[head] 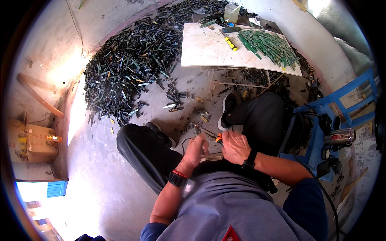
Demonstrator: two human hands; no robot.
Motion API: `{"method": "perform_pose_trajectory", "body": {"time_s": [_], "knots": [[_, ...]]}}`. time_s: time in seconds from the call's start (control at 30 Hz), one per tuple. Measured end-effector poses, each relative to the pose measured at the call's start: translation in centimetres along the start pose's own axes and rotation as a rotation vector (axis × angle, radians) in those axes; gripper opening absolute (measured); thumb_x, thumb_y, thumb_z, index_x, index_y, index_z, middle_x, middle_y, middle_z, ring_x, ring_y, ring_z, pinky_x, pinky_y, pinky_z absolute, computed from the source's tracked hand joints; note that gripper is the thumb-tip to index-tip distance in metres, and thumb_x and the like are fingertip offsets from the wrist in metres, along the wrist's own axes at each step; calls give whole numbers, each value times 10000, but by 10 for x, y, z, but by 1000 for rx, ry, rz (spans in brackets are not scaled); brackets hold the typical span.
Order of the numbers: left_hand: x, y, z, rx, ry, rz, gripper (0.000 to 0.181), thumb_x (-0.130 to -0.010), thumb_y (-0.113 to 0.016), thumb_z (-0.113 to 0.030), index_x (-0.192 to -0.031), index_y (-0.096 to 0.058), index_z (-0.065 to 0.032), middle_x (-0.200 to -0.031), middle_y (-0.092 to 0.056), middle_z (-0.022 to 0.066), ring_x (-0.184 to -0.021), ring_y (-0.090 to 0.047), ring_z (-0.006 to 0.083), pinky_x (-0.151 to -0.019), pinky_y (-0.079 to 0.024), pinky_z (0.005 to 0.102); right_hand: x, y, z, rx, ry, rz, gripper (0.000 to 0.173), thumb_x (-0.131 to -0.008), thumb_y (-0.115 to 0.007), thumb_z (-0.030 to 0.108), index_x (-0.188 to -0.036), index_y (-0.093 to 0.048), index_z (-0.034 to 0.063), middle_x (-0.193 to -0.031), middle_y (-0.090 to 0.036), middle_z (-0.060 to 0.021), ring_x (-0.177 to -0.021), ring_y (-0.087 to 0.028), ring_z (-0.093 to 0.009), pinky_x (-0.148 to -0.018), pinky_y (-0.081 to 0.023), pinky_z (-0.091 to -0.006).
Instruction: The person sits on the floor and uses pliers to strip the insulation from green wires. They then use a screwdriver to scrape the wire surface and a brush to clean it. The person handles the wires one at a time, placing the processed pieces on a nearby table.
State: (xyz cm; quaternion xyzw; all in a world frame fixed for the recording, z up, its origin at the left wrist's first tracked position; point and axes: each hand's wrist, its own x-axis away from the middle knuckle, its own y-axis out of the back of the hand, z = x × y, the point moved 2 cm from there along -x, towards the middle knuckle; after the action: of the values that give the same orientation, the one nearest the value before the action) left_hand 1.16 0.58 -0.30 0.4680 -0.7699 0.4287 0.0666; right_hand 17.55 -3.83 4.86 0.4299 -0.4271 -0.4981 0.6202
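My left hand (195, 150) is closed around a small dark piece (197, 130), whose upper end sticks out above the fingers; what exactly it is cannot be told. Close beside it on the right, my right hand (235, 146) grips a screwdriver (219, 139) with an orange and black handle. The tool's thin shaft points up and to the left, towards the held piece. Both hands are over my lap, between my bent knees. Fingers hide part of the piece and most of the handle. Small yellowish pieces (204, 119) lie on the floor just beyond.
A big heap of dark strip-like parts (132, 60) covers the floor at the upper left. Ahead, a low white board (208, 54) bears green circuit board strips (268, 45), a yellow screwdriver (231, 44) and a plastic cup (231, 13). At right, a blue chair (319, 144) holds a metal flask (340, 136).
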Motion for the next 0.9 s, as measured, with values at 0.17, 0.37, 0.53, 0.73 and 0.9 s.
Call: {"method": "perform_pose_trajectory", "body": {"time_s": [0.17, 0.37, 0.53, 0.73, 0.9], "knots": [[-4, 3, 3, -40, 11, -32, 261, -934, -507, -313, -758, -480, -122, -587, -424, -15, -465, -370, 107, -441, -309, 256, 2, -3, 4, -166, -72, 130, 317, -740, -632, 165, -934, -496, -45, -832, -592, -220, -777, -616, -376, -671, -476, -468], [-1, -2, -1, -50, 7, -52, 332, -924, -499, -339, -683, -452, -116, -565, -414, -8, -470, -387, 117, -454, -321, 264, 3, -3, 4, -135, -81, 110, 319, -745, -640, 172, -939, -494, -36, -860, -600, -209, -782, -622, -368, -673, -482, -464], [2, -4, -3, 127, 81, 17, 369, -930, -503, -366, -664, -416, -126, -559, -368, -15, -459, -335, 111, -457, -287, 252, 3, -5, 2, -52, -79, 65, 316, -744, -644, 170, -943, -498, -26, -884, -590, -202, -803, -615, -355, -682, -481, -452], [4, -6, -5, 148, 85, 46, 404, -928, -500, -387, -638, -404, -124, -553, -363, -11, -453, -329, 114, -459, -280, 253, 3, -6, 2, -51, -84, 74, 311, -743, -640, 166, -943, -498, -26, -888, -579, -206, -809, -606, -355, -682, -478, -454], [0, -2, 2, 143, 87, -13, 368, -927, -508, -367, -667, -426, -119, -570, -390, -8, -442, -329, 115, -443, -282, 253, 2, -5, 3, -61, -79, 84, 308, -737, -639, 162, -939, -500, -24, -888, -580, -206, -810, -605, -355, -681, -475, -460]]}}
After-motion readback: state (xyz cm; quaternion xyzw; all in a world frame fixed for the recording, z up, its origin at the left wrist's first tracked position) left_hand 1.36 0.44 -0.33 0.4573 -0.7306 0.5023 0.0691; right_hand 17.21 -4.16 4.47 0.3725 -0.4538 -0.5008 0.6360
